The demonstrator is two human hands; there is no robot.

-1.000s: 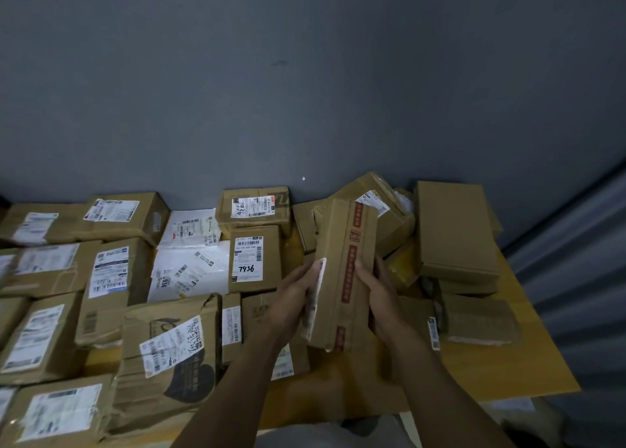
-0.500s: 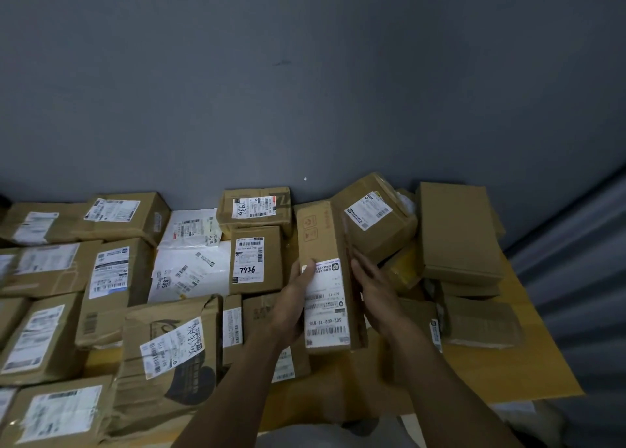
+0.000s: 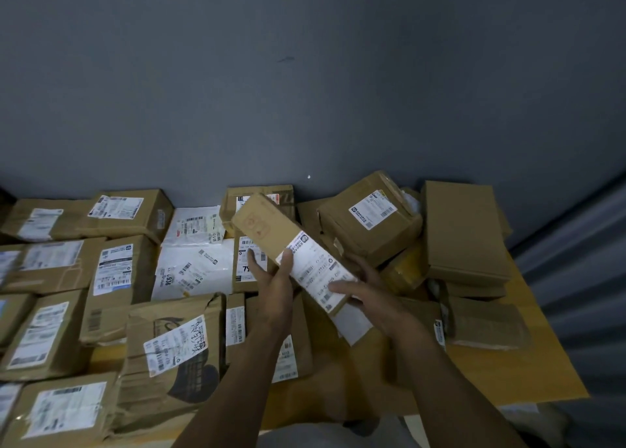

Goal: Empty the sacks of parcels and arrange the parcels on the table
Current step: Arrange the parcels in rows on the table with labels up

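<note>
Left side: labelled parcels point(image 3: 111, 271) are lying label-up in neat rows, edge against edge, with white mailers point(image 3: 189, 268) just right of them and a torn paper bag point(image 3: 176, 346) nearer the person.
Left hand point(image 3: 274, 288): it is gripping the long box from its left edge, thumb pressing on the white label and the fingers wrapping underneath.
Long box point(image 3: 267, 227): it is hanging in the air above the middle of the tabletop, tilting with its far end up and to the left, label facing up, touching no other parcel that I can make out.
Right hand point(image 3: 376, 298): it is meeting the box's near end with fingers almost straight and the thumb lying across the label's edge, steadying rather than clamping.
Handling: the box is looking stiff and probably light, since one hand is carrying most of it. Plain cardboard should not be slipping. The long edges near the middle are the best place to hold, because gripping one end would be letting it swing.
Right side: a loose heap is waiting here, a labelled carton point(image 3: 369, 217) leaning on others beside a flat brown box point(image 3: 464, 230).
Tabletop point(image 3: 508, 373): bare wood is showing at the near right corner.
</note>
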